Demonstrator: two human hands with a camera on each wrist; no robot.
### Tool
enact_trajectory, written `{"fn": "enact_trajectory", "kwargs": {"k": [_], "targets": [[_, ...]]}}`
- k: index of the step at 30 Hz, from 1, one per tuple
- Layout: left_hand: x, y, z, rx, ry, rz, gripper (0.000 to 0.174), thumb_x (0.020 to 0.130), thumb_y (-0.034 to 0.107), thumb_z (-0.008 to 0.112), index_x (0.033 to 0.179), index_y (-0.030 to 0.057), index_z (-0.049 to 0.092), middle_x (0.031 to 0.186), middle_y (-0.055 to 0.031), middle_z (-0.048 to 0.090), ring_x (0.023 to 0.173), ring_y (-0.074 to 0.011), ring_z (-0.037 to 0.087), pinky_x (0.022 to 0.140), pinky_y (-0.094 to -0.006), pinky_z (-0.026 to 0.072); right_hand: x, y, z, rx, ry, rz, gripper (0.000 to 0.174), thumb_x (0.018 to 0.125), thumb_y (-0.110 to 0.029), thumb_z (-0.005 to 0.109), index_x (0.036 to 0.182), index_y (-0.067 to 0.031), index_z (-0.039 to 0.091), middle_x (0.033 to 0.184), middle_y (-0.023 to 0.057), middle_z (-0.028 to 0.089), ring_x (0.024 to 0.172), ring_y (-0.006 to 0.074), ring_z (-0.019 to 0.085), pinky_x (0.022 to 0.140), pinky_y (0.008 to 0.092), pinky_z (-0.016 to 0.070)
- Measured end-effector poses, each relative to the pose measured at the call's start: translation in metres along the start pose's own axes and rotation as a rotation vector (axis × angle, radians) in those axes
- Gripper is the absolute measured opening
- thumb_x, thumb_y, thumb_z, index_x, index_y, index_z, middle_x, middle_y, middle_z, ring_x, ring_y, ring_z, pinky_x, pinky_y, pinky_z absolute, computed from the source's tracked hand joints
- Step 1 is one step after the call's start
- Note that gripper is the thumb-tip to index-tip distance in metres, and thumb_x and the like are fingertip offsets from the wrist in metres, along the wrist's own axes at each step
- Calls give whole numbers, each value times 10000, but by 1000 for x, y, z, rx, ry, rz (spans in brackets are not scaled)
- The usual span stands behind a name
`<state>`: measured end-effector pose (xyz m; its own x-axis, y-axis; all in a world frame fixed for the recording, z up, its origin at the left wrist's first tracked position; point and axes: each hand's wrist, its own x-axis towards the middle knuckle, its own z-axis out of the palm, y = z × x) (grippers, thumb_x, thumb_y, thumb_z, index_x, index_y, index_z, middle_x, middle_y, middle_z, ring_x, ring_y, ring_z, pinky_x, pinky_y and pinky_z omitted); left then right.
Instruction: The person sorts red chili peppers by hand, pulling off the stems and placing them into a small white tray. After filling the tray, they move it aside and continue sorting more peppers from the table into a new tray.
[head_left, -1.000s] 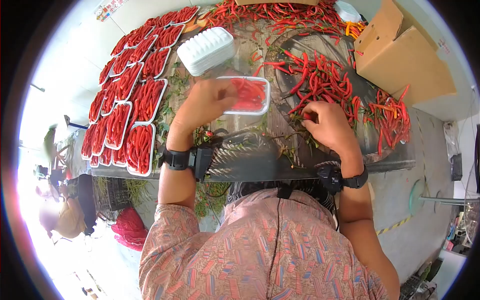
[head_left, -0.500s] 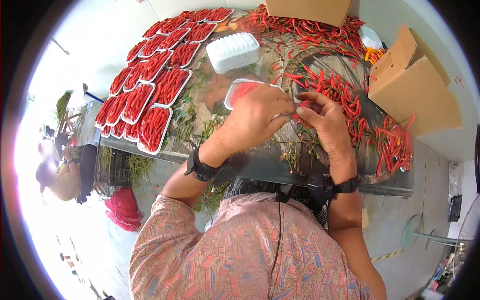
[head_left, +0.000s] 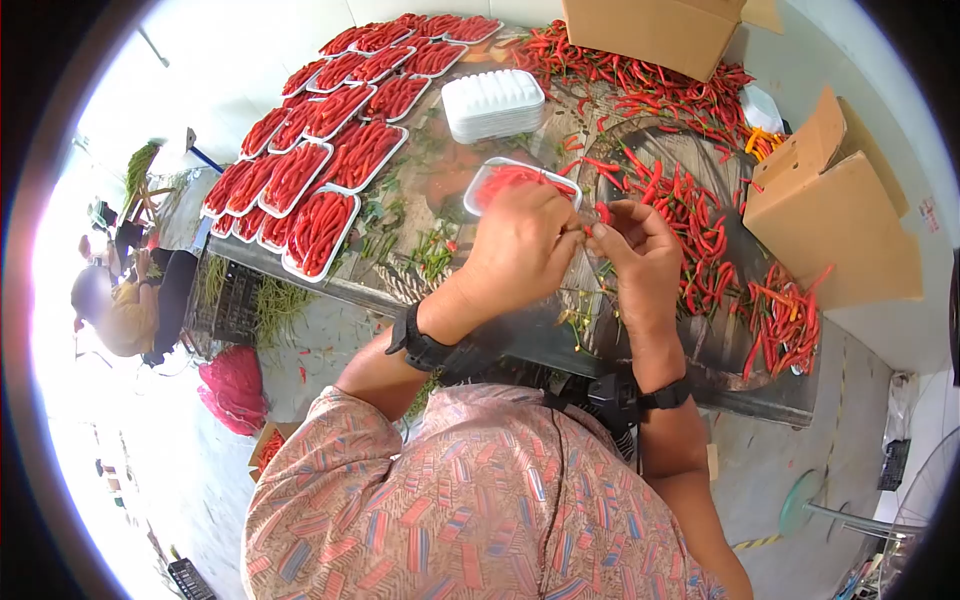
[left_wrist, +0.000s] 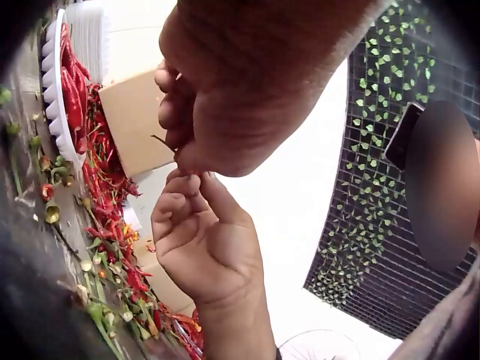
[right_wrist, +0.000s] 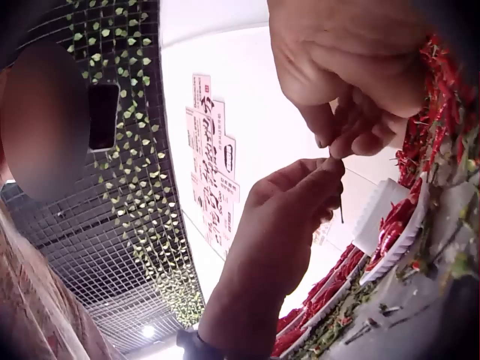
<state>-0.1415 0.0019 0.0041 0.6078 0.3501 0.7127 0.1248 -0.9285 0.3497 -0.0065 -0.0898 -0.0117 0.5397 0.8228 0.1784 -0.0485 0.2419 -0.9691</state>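
Note:
Both hands meet over the near middle of the table. My right hand point(head_left: 640, 250) pinches a red chili pepper point(head_left: 603, 212), mostly hidden by its fingers. Fingertips of my left hand point(head_left: 522, 240) pinch the chili's stem end right beside the right fingertips. In the right wrist view, a thin green stem point(right_wrist: 342, 206) hangs from the left hand's grip. Just behind the left hand lies a white tray point(head_left: 473, 190) with red chilies in it, partly covered by that hand.
Filled trays of chilies point(head_left: 325, 235) line the table's left side. A stack of white trays point(head_left: 493, 105) stands behind the hands. Loose chilies point(head_left: 690, 220) are heaped to the right, beside a cardboard box point(head_left: 830, 220). Cut stems and green bits point(head_left: 435, 250) litter the tabletop.
My left hand has left the tray and moved right to meet the right hand. The right hand has come up from the chili pile's edge with a chili.

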Motion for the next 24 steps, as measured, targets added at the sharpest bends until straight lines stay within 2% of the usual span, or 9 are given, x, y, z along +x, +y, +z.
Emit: {"fn": "enact_trajectory", "kwargs": {"k": [6, 7, 11, 13, 14, 17, 21, 22, 24], "targets": [[1, -29, -25, 187, 100, -209, 88, 762, 110, 653, 744, 43, 598, 743, -126, 588, 722, -338, 585, 657, -420, 464, 4, -13, 7, -119, 7, -290, 228, 867, 10, 652, 1091, 24, 614, 936, 38, 647, 816, 71, 600, 728, 217, 498], [1, -36, -35, 302, 82, -294, 79, 776, 109, 654, 787, 34, 631, 766, -119, 616, 738, -329, 607, 676, -404, 477, 7, -15, 5, -120, -1, -290, 228, 867, 10, 652, 1091, 24, 614, 936, 38, 647, 816, 71, 600, 728, 217, 498], [3, -56, -61, 410, 94, -369, 104, 775, 127, 650, 834, 43, 660, 804, -131, 636, 759, -311, 634, 676, -394, 496, 20, -17, 4, -310, -77, -288, 181, 852, 11, 626, 1030, 28, 655, 934, 76, 694, 831, 120, 655, 749, 261, 509], [4, -62, -65, 343, -7, -475, 124, 779, 137, 639, 850, 38, 660, 838, -135, 650, 778, -312, 647, 693, -395, 504, 24, -18, 10, -490, -166, -312, 200, 837, 14, 618, 1033, 21, 661, 913, 119, 694, 824, 161, 673, 742, 276, 510], [3, -69, -63, 327, -33, -452, 139, 783, 155, 633, 843, 33, 661, 839, -145, 660, 779, -313, 651, 700, -389, 506, 27, -15, 12, -573, -215, -323, 239, 842, 57, 610, 1073, 15, 657, 917, 82, 689, 777, 83, 618, 704, 233, 487], [4, -78, -55, 260, -102, -412, 150, 786, 166, 628, 828, 26, 661, 808, -152, 658, 765, -315, 648, 695, -394, 500, 33, -2, 23, -679, -277, -350, 253, 823, 48, 633, 1072, 14, 656, 874, 92, 695, 746, 88, 626, 688, 236, 489], [12, -75, -54, 213, -161, -424, 151, 780, 164, 647, 836, 26, 673, 762, -152, 644, 721, -281, 640, 644, -369, 496, 37, 6, 38, -759, -275, -373, 221, 795, 35, 664, 1015, 18, 655, 823, 95, 698, 720, 87, 632, 668, 239, 505], [13, -72, -56, 209, -154, -427, 151, 780, 164, 647, 836, 26, 673, 762, -152, 644, 721, -281, 640, 644, -369, 496, 37, 5, 41, -725, -270, -299, 216, 796, 27, 673, 1010, 20, 643, 850, 77, 693, 757, 88, 646, 671, 244, 516], [13, -66, -59, -63, -223, -492, 160, 769, 136, 680, 894, 37, 686, 759, -132, 641, 682, -236, 619, 632, -349, 500, 38, 7, 46, -619, -237, -241, 221, 806, 20, 675, 1023, 24, 635, 875, 69, 687, 773, 92, 649, 669, 242, 518]]}}
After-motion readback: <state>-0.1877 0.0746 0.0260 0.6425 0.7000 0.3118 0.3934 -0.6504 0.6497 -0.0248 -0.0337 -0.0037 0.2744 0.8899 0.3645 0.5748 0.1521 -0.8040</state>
